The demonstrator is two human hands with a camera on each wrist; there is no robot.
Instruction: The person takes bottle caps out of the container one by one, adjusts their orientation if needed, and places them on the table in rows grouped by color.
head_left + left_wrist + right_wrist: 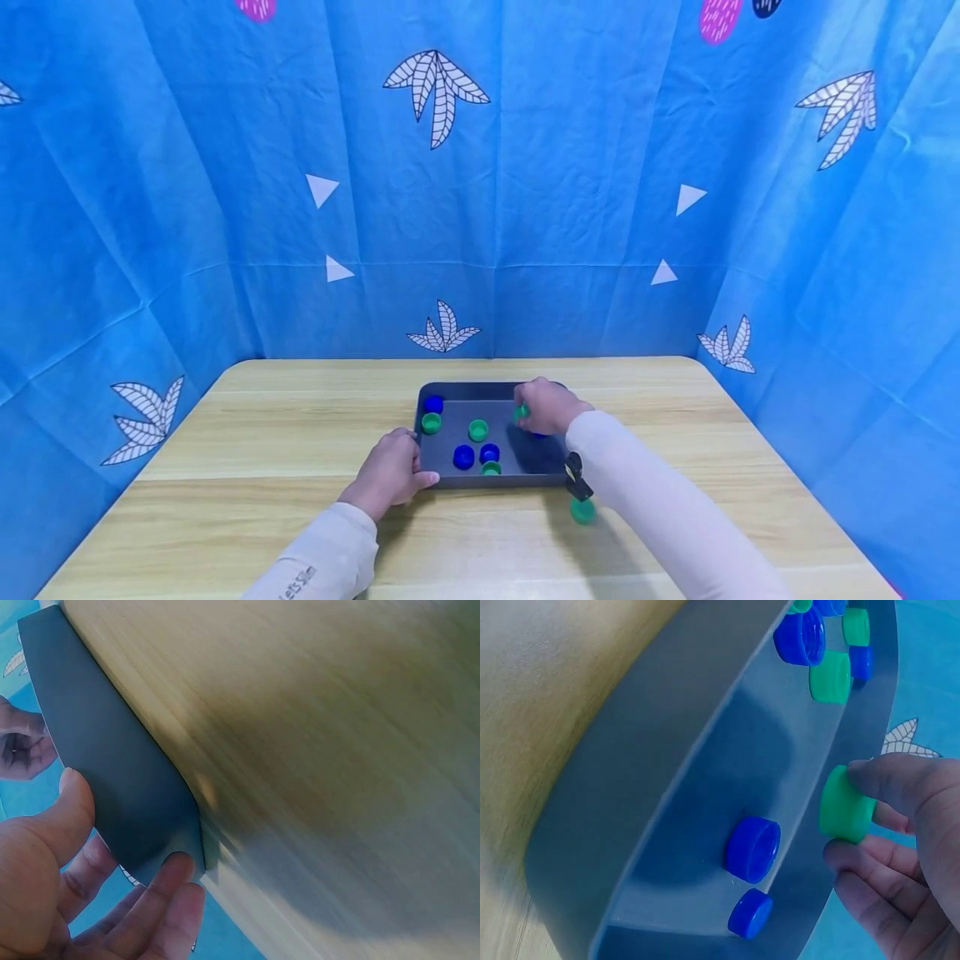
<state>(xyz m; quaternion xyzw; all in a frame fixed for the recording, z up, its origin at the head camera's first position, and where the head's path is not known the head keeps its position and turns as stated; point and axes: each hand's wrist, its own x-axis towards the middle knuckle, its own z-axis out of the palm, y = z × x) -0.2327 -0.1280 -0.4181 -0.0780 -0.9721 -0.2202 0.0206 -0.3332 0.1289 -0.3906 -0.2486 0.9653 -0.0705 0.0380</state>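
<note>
A dark grey tray [502, 481] rests on the wooden table with several blue and green bottle caps in it. My left hand [390, 471] grips its near left corner, thumb at the rim and fingers around the outside wall [112, 742]. Over the tray's right part, my right hand [550, 405] pinches a green bottle cap [847, 804] between thumb and fingers. Below that hand, a blue cap [753, 850] and a smaller-looking blue cap [750, 913] lie on the tray floor. Toward the middle lies a green cap [478, 430].
One green cap [582, 511] lies on the table outside the tray, under the right forearm near a black wrist strap [576, 477]. A blue patterned curtain [495, 208] hangs behind and at both sides of the table [300, 433].
</note>
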